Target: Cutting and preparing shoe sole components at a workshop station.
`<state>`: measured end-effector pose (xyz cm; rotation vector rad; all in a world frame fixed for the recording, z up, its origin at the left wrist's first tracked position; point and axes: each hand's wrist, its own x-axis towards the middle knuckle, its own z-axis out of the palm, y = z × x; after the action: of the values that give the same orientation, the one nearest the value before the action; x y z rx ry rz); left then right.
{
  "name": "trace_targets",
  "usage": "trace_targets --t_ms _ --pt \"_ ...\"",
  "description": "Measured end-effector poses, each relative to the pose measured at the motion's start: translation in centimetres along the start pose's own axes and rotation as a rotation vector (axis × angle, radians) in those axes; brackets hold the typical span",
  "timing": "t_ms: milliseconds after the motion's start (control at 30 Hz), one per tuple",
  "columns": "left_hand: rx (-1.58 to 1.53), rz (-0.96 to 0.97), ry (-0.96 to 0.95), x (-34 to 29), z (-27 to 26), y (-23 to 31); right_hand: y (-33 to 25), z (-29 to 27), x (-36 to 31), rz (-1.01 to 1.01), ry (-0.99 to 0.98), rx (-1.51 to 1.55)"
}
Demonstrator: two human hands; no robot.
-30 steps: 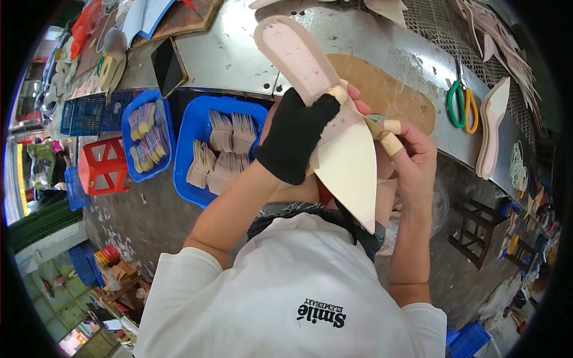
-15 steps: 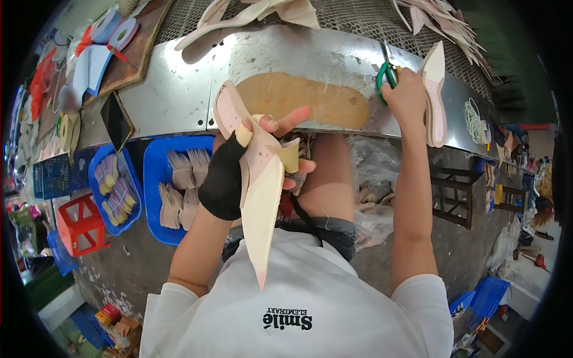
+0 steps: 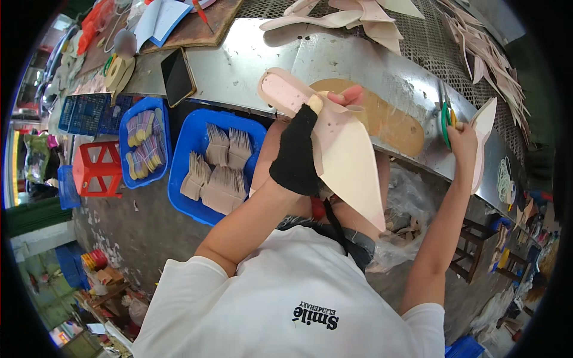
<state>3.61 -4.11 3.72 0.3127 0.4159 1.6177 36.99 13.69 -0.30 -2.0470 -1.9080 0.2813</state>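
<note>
My left hand [image 3: 295, 156], in a black fingerless glove with tape on the thumb, holds a pale pink and cream insole [image 3: 352, 161] above my lap. Its thumb presses on top; most other fingers are hidden beneath, and one fingertip shows past the far edge. On the right of the metal bench, my right hand [image 3: 464, 142] has its fingers closed at the handles of scissors [image 3: 445, 124] with green and yellow-orange grips. These lie on the bench, blades pointing away. Just right of that hand lies another pale insole [image 3: 486, 128], partly hidden by it.
A tan sole-shaped sheet [image 3: 394, 116] lies on the metal bench [image 3: 250, 65]. Several pale pieces [image 3: 358, 18] rest on mesh behind, with a pile [image 3: 489, 65] further right. A phone [image 3: 177, 77] lies left. Below stand a blue tub [image 3: 176, 194] of bundles and a red stool [image 3: 95, 170].
The whole view has shifted, so the bench appears slanted. The held insole has turned, its pointed end swinging rightward, and the left fingers below it show less. My right hand stays at the scissors.
</note>
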Motion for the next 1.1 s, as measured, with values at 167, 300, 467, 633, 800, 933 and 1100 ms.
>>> trace_targets --t_ms 167,300,467,633,800,933,1100 --pt "-0.152 -0.004 0.014 0.2 -1.7 1.0 -11.4 -1.3 -14.6 -0.131 -0.305 0.976" --pt "-0.235 0.003 -0.013 0.8 -2.7 1.1 -13.9 -0.7 -22.2 -0.117 -0.651 1.15" --pt "-0.257 0.047 -0.005 0.8 -1.7 0.7 -14.8 0.8 -22.9 -0.059 -0.669 1.252" --pt "-0.102 -0.027 0.067 0.4 -2.2 0.5 -15.3 1.0 -22.0 -0.092 -0.603 1.206" --pt "0.22 -0.039 0.164 0.7 -2.8 0.8 -13.0 0.6 -19.9 0.079 -0.393 1.011" --pt "0.349 -0.038 0.13 0.2 -1.7 0.0 -7.7 -0.6 -12.8 -0.151 -0.064 0.292" --pt "0.492 -0.055 0.074 -0.4 -0.5 -1.1 -14.0 -2.7 -12.8 -0.373 -0.108 0.507"
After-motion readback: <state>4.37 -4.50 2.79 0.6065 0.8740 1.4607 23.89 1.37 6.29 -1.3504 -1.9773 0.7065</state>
